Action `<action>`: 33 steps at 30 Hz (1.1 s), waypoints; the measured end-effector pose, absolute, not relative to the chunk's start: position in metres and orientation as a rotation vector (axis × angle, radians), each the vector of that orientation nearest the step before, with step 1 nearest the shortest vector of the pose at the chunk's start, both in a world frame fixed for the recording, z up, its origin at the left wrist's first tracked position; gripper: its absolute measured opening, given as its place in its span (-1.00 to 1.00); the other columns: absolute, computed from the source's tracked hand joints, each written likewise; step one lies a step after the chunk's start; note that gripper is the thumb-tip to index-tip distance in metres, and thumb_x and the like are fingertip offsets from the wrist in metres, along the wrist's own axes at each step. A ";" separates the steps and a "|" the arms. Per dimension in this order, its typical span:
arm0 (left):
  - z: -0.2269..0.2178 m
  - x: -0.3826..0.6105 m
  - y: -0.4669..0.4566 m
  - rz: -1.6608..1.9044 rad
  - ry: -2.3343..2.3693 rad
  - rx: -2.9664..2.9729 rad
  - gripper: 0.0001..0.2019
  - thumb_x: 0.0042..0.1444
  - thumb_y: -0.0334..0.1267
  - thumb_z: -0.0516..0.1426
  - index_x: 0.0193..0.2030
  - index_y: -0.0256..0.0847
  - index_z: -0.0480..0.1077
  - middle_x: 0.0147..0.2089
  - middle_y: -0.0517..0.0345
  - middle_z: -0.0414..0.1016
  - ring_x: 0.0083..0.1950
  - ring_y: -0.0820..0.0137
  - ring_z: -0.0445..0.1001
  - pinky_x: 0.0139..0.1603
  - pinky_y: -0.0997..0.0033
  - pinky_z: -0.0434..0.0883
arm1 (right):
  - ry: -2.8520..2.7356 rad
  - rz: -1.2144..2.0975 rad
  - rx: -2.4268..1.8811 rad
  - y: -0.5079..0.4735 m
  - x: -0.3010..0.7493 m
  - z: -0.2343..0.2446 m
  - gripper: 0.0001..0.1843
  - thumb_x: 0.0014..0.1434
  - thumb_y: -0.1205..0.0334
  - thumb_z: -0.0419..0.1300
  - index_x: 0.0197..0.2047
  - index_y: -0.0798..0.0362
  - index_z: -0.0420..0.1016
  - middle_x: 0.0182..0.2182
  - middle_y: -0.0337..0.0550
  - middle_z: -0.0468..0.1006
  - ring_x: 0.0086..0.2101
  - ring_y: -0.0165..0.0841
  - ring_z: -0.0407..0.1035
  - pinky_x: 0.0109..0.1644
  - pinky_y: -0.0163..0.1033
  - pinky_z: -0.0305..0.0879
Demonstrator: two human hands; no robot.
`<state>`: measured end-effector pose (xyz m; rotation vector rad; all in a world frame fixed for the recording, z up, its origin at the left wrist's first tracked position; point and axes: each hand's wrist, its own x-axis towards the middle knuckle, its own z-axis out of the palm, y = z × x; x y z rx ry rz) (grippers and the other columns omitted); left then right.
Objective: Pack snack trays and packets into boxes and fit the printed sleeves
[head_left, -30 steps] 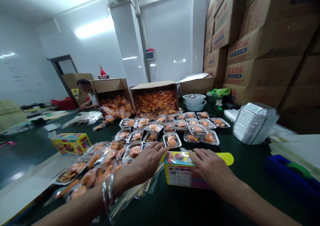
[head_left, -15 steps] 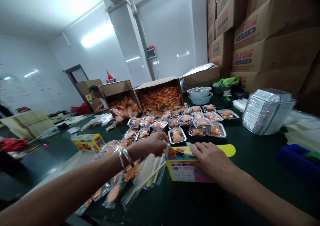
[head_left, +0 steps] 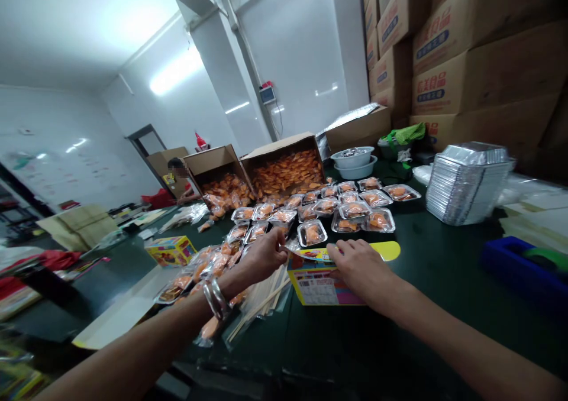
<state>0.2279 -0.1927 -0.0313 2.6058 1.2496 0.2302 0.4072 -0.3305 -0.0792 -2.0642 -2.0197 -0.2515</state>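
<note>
A yellow printed carton (head_left: 317, 285) lies on the dark green table (head_left: 421, 283) in front of me, its yellow flap (head_left: 385, 250) sticking out to the right. My left hand (head_left: 262, 255), with metal bangles on the wrist, is closed in a pinch on a flap at the carton's top left edge. My right hand (head_left: 355, 263) rests on the carton's top with fingers curled over the opening. A packet of wooden skewers (head_left: 261, 300) lies just left of the carton, under my left wrist.
Several foil trays of orange food (head_left: 350, 214) fill the table beyond the carton. Two tipped cardboard boxes of orange packets (head_left: 286, 170) stand behind. A stack of foil lids (head_left: 465, 182) sits right, a blue bin (head_left: 523, 271) nearer. Another person (head_left: 177, 176) sits far left.
My left hand went from lying flat beside the carton to pinching its top flap. My right hand's fingers curled on the carton top. My view swung left and up.
</note>
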 end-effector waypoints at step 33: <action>-0.059 0.225 -0.218 0.610 1.183 2.510 -0.86 0.11 -0.43 0.04 -0.35 -0.26 0.43 -0.32 0.14 0.53 -0.31 0.38 0.46 -0.32 0.46 0.36 | -1.849 -0.212 -2.234 -0.329 0.383 -0.079 -0.69 0.24 0.45 0.01 -0.01 0.24 0.46 -0.17 0.22 0.56 -0.18 -0.01 0.47 -0.15 0.01 0.28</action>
